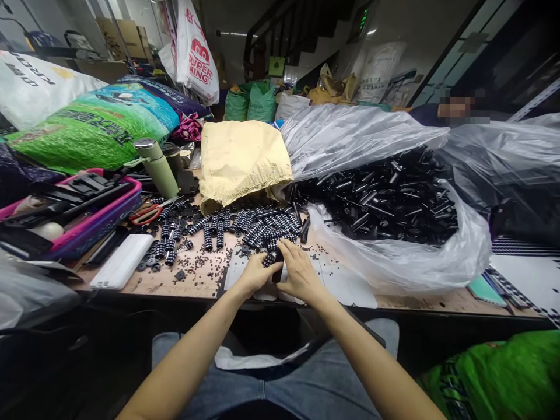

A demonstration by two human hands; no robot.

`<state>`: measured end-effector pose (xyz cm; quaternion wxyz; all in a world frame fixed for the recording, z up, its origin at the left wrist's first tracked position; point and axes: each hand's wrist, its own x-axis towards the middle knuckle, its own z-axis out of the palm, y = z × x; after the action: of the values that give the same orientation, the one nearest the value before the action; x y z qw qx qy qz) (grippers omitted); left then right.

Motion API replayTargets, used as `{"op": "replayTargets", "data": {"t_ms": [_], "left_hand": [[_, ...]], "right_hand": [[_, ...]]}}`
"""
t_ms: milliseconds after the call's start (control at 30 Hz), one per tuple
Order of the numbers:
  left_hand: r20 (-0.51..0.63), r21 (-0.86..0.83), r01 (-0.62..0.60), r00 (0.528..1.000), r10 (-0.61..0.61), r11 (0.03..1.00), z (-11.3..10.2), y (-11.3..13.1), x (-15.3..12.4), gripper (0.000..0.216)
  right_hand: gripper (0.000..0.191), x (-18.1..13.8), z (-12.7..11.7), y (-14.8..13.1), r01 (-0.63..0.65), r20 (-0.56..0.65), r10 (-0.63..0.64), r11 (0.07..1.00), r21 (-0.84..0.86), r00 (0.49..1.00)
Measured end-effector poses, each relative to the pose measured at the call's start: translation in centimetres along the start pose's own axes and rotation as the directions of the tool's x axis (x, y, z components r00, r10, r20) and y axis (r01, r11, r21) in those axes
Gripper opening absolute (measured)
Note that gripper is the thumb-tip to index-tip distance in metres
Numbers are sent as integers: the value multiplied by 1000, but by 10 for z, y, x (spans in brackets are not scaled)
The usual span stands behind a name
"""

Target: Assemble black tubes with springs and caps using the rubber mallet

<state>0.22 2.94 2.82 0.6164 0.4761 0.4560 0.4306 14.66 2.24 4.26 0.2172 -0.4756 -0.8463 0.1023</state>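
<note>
Over white sheets (345, 283) near the table's front edge, my two hands meet at a black plastic tube (279, 267). My right hand (301, 271) is closed around it from the right. From the left, the thumb of my left hand (256, 274) presses against the tube, with its fingers curled. A small black-and-white ringed piece shows by the left fingertips; whether they grip it is unclear. Just beyond lie several stacked black-and-white ringed rolls (266, 228). Small dark rings (205, 259) are scattered to the left.
A clear plastic bag (406, 271) full of black plastic parts (385, 198) lies open at right. Behind the rolls stands a yellow sack (245, 157). Leftward are red-handled scissors (146, 214), a white power bank (122, 262), a green flask (160, 169) and a pink-rimmed basket (91, 221). Another person sits at far right.
</note>
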Motion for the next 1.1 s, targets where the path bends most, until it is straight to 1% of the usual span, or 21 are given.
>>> {"op": "replayTargets", "data": {"t_ms": [67, 133, 200, 267, 367, 467, 567, 700, 767, 867, 967, 1100], "left_hand": [[19, -126, 25, 1000, -23, 992, 0, 1, 0, 29], [28, -238, 47, 999, -42, 970, 0, 4, -1, 34], [35, -286, 77, 997, -70, 955, 1, 7, -2, 40], [41, -310, 122, 993, -115, 943, 3, 11, -4, 44], [-13, -345, 135, 989, -149, 929, 10, 15, -8, 38], [-73, -370, 164, 976, -205, 915, 17, 19, -12, 31], [-55, -386, 232, 960, -273, 893, 23, 23, -14, 31], [-20, -362, 282, 951, -309, 889, 26, 23, -13, 27], [-10, -346, 308, 943, -332, 886, 26, 20, -11, 29], [-5, -328, 344, 931, -366, 880, 27, 14, -10, 33], [-11, -306, 357, 926, -379, 883, 28, 10, -9, 35], [-22, -259, 352, 929, -370, 899, 29, 9, -10, 34]], "right_hand": [[96, -3, -4, 2, -48, -18, 50, 994, 98, 999], [100, -9, -8, 1, -80, -25, 88, 969, 234, 996], [103, -14, -11, -3, -60, -19, 71, 929, 366, 997], [104, -17, -12, -9, -7, -24, 19, 895, 446, 1000], [106, -19, -11, -15, 58, -50, -40, 886, 459, 998], [106, -20, -7, -18, 59, -43, -44, 894, 444, 998], [104, -21, -4, -19, 7, -9, -3, 896, 444, 1000], [97, -23, 1, -21, -76, -7, 90, 879, 470, 996], [95, -24, 3, -20, -105, -1, 122, 860, 499, 993], [96, -26, 7, -18, -129, 35, 133, 815, 565, 991], [95, -28, 10, -18, -149, 55, 146, 776, 613, 988], [93, -30, 13, -20, -180, 30, 206, 764, 619, 978]]}}
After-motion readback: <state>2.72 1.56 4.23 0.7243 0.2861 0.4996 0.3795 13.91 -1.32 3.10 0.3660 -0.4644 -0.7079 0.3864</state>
